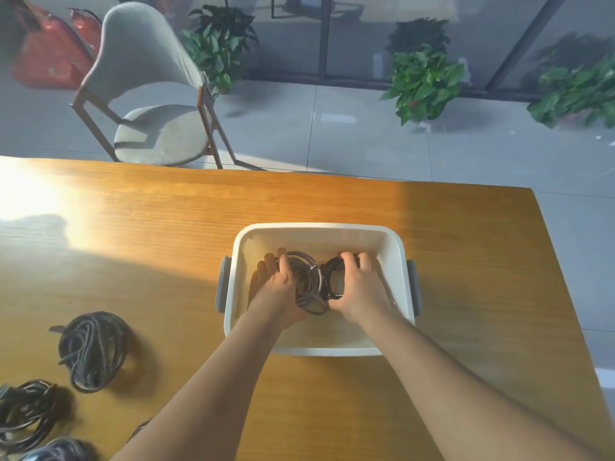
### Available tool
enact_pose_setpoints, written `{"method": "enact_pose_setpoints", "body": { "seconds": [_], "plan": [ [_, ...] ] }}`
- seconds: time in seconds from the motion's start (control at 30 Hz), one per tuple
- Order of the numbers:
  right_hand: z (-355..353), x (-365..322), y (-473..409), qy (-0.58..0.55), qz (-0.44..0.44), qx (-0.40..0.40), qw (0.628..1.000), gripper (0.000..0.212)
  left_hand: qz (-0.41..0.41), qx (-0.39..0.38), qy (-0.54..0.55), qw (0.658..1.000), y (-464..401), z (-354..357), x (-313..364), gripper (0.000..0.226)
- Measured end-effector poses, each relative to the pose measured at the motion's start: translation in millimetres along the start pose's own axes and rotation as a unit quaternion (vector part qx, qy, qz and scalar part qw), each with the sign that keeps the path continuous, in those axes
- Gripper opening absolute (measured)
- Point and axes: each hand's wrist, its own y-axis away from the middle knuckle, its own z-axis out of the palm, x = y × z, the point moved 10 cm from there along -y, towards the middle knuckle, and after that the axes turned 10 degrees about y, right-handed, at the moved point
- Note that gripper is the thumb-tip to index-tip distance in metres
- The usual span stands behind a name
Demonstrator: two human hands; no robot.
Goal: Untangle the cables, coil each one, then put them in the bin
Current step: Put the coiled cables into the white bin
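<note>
White plastic bin [396, 257] with grey side handles stands on the wooden desk [166, 227]. Inside it, my left hand [278, 289] curls round a purplish-grey coiled cable [307, 284], and my right hand [357, 287] grips a black coiled cable [332, 272] just beside it; the two coils touch. On the desk to the left, well apart from the bin, lie a dark braided coil [93, 349] and a black coil [26, 412] nearer the edge.

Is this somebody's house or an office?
Probably an office or lobby, though I can't be sure. There is a long wooden table, a glass partition wall with potted plants lined along it, and red fire extinguishers on the tiled floor.
</note>
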Motion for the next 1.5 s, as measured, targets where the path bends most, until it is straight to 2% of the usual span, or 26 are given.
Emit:
{"method": "enact_pose_setpoints", "body": {
  "seconds": [0.07,0.13,0.27,0.37,0.7,0.87,1.03,1.17,1.3,1.5],
  "plan": [
    [6.8,0.3,-0.3,-0.002,0.003,-0.012,1.000,0.104,0.008,0.024,-0.071,0.997,-2.2,-2.1,1.0,0.145],
    [10.4,1.1,-1.1,-0.009,0.006,-0.027,1.000,0.106,0.020,0.042,-0.098,0.994,-2.0,-5.1,4.0,0.150],
    [9.4,4.9,-0.5,-0.047,0.007,-0.040,0.998,0.100,0.016,0.015,-0.050,0.999,-3.2,-1.5,-0.5,0.153],
    [8.4,5.8,6.1,-0.059,0.005,-0.035,0.998,0.098,0.021,0.024,-0.038,0.999,2.1,-0.7,-2.0,0.151],
    [25.2,-10.2,47.6,-0.020,-0.019,-0.079,0.996,0.101,0.005,0.002,-0.035,0.999,42.6,14.3,-23.5,0.151],
    [26.4,-18.5,65.2,0.000,-0.030,-0.079,0.996,0.094,0.019,0.006,-0.017,1.000,62.6,8.3,-27.2,0.154],
    [5.2,-31.6,83.9,0.048,-0.039,-0.032,0.998,0.083,0.067,0.069,0.043,0.994,84.2,-21.9,-16.7,0.143],
    [-16.4,-57.3,100.5,-0.020,-0.071,0.009,0.997,0.076,0.126,0.143,0.078,0.978,114.7,-46.8,-9.1,0.128],
    [-40.9,-96.2,123.0,-0.076,-0.129,0.073,0.986,0.066,0.169,0.234,0.145,0.946,159.4,-80.2,-19.5,0.104],
    [-51.5,-170.2,154.5,-0.094,-0.225,0.098,0.965,0.062,0.112,0.306,0.179,0.928,205.7,-103.7,-92.3,0.100]
  ]
}}
